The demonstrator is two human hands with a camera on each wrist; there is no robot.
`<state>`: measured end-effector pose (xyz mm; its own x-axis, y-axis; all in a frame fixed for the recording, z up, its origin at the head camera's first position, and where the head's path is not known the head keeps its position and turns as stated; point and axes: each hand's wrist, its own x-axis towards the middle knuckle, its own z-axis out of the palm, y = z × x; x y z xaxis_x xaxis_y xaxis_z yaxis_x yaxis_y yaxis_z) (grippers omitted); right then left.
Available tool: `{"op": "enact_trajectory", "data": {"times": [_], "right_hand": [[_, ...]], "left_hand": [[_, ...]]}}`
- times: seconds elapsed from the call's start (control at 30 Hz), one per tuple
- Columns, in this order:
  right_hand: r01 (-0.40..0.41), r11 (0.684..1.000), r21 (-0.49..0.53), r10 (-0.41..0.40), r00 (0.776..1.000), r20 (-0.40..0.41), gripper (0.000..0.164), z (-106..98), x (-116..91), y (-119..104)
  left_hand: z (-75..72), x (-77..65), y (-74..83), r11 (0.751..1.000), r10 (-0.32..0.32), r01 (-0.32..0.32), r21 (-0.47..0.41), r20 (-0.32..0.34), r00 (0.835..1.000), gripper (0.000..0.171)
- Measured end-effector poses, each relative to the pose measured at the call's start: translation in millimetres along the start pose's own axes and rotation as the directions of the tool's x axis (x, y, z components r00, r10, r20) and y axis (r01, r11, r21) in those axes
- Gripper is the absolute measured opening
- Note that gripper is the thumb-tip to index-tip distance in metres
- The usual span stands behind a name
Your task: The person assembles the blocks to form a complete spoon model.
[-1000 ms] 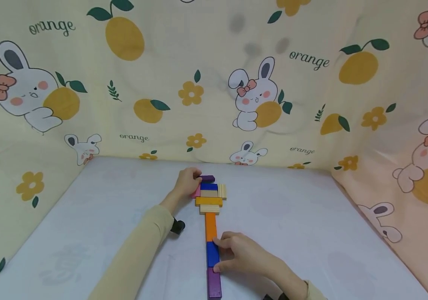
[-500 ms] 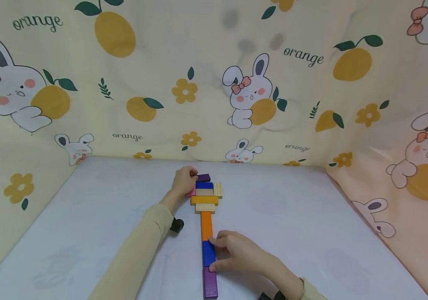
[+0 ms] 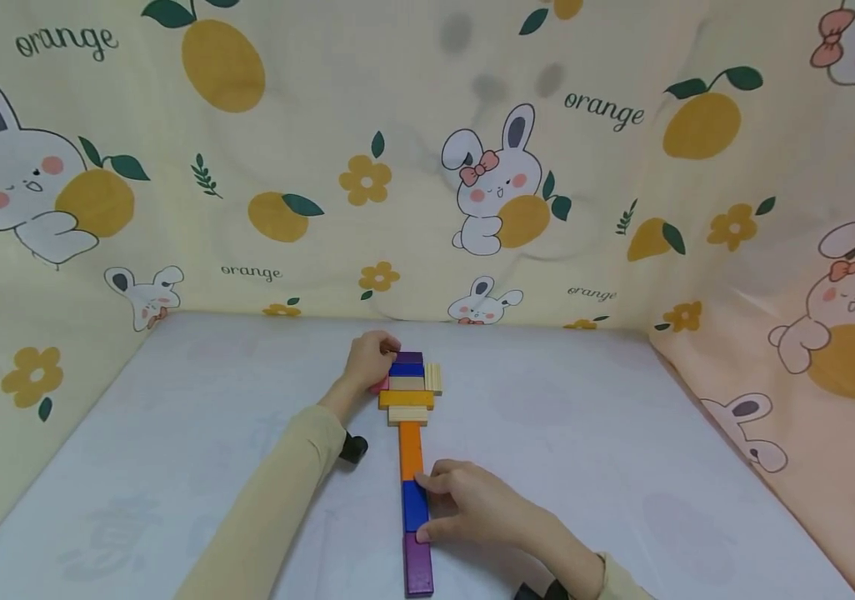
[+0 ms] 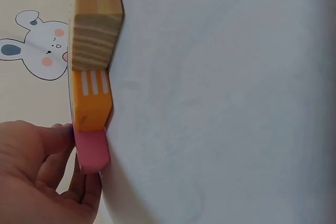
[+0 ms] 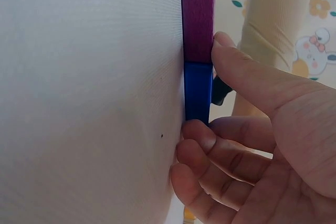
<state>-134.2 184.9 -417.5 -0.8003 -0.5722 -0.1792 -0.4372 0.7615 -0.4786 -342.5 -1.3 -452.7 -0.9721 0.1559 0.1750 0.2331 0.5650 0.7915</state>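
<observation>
At the far end of a row of flat wooden blocks, my left hand (image 3: 370,361) holds the left end of a purple block (image 3: 409,357). That block lies flush behind a blue block (image 3: 407,371). In the left wrist view the left thumb and fingers are behind a pink block (image 4: 93,149), which hides their tips. My right hand (image 3: 476,504) rests beside the near part of the row. Its index fingertip is at the far end of a second blue block (image 3: 416,507), and its thumb is at the joint with the near purple block (image 3: 418,565).
Between the ends lie an orange block (image 3: 411,450), a yellow block (image 3: 406,399), plain wood blocks (image 3: 407,414) and a ridged pale piece (image 3: 433,378). The white tabletop (image 3: 585,458) meets a printed cloth backdrop (image 3: 397,250) at the back.
The far purple block, slightly slanted earlier, now lies straight against the blue one, moved by my left hand. My right hand keeps its place on the row. The view has shifted slightly.
</observation>
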Motion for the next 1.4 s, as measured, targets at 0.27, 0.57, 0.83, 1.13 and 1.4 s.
{"op": "enact_trajectory", "data": {"times": [0.27, 0.57, 0.83, 1.13, 1.4], "right_hand": [[0.003, 1.0, 0.0, -0.003, 1.0, -0.002, 0.071, 1.1, 0.4, -0.3], [0.017, 1.0, -0.02, -0.018, 1.0, -0.013, 0.072, 0.9, -0.1, 0.8], [0.009, 0.999, -0.034, -0.01, 1.0, -0.005, 0.073, 0.1, 0.0, -0.9], [0.03, 0.997, -0.07, -0.03, 1.0, -0.008, 0.074, -1.1, 0.1, -0.5], [0.058, 0.99, -0.13, -0.06, 0.998, -0.016, 0.073, 0.5, -0.3, -2.0]], "left_hand": [[-2.3, -0.5, -1.2, 1.0, -0.019, 0.019, -0.017, 0.022, 1.0, 0.019], [-25.4, -20.4, 6.2, 0.995, 0.036, -0.041, -0.09, -0.061, 0.998, 0.023], [-63.5, -62.9, 13.4, 0.99, 0.068, -0.075, -0.118, -0.055, 0.996, 0.022], [-89.3, -112.0, 16.8, 0.983, 0.182, -0.183, 0.018, 0.028, 0.983, 0.017], [-93.7, -161.7, 13.6, 0.956, 0.221, -0.241, 0.169, 0.124, 0.967, 0.015]]}}
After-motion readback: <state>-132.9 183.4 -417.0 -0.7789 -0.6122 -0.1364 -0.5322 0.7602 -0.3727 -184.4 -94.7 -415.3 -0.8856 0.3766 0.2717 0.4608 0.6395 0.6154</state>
